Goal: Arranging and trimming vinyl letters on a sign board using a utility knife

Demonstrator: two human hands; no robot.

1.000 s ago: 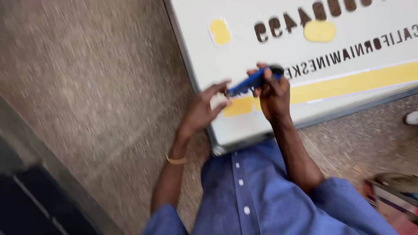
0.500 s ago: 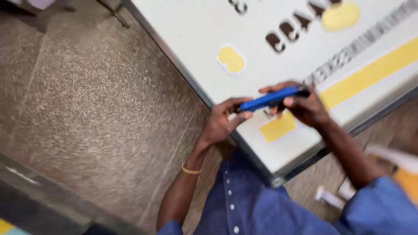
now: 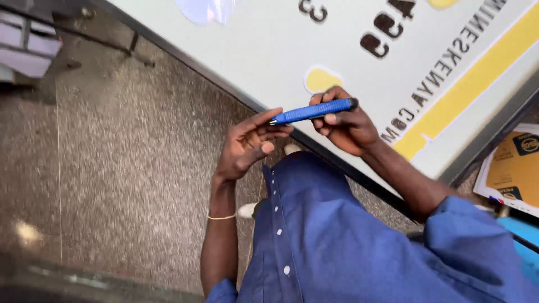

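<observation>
My right hand (image 3: 345,126) grips a blue utility knife (image 3: 311,111) by its black-capped back end and holds it level in front of my chest. The fingertips of my left hand (image 3: 247,143) touch the knife's front tip, where the blade end is. Both hands hover over the near edge of a large white sign board (image 3: 269,50) with dark cut-out letters, yellow patches and a yellow stripe (image 3: 466,84). A thin band circles my left wrist.
Speckled stone floor (image 3: 129,163) spreads to the left of the board. The board has a dark metal frame edge (image 3: 488,134). A yellow and white carton (image 3: 514,168) lies at the right, by something light blue. Metal legs stand at the top left.
The view has swung, so the board now sits higher and to the right. My hands have come off the board towards my chest, still holding the knife between them.
</observation>
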